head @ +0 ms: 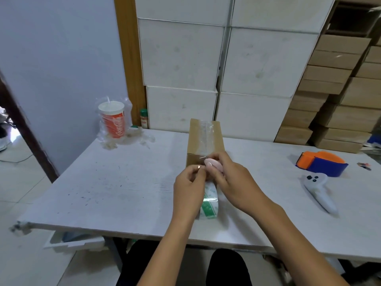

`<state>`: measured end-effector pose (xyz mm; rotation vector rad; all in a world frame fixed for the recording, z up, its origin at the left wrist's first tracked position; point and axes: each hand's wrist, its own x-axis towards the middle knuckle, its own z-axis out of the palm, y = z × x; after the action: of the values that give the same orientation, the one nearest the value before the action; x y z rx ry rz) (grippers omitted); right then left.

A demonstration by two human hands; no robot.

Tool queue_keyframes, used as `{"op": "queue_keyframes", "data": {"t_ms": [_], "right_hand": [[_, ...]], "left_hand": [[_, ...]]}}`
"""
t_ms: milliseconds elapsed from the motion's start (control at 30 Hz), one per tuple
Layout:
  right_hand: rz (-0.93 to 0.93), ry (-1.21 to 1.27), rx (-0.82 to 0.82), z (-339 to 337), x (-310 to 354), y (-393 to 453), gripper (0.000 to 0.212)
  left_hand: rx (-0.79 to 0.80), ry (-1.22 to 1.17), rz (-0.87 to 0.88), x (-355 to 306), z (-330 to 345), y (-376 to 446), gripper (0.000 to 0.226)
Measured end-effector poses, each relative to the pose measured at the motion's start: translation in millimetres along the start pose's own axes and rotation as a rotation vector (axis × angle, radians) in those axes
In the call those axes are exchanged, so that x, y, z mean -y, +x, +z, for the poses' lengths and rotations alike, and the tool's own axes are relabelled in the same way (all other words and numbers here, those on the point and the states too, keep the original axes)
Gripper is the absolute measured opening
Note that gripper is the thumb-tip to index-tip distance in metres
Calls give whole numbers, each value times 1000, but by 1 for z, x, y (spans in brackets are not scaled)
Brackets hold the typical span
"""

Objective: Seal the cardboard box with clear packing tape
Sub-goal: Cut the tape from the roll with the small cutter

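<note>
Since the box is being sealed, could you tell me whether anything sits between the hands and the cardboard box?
Nothing visible does. The left hand and right hand are at the near edge of the small brown cardboard box, the right holding a small pink cutter; the clear packing tape roll hangs just below them.

Even, soft indoor light; faint shadows beneath things on the bench [123, 182]. Its edges bow from wide-angle distortion; detail is slightly soft throughout.

The one camera sits on my head, looking forward and down over the white table [123, 182]. My hands come in close from the bottom edge. Stacked white boxes [181, 58] against the far wall fill the top of its wide view.
</note>
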<state>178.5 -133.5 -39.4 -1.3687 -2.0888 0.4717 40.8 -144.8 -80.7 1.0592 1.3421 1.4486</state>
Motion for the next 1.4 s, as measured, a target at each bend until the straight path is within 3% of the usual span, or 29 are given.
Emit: {"op": "queue_keyframes", "data": {"t_ms": [467, 1400], "right_hand": [[-61, -294, 2, -4, 13, 11, 16], [-72, -378, 49, -11, 13, 7, 18]], "left_hand": [[5, 15, 31, -1, 0, -2, 25], [-17, 14, 57, 0, 0, -8, 21]]}}
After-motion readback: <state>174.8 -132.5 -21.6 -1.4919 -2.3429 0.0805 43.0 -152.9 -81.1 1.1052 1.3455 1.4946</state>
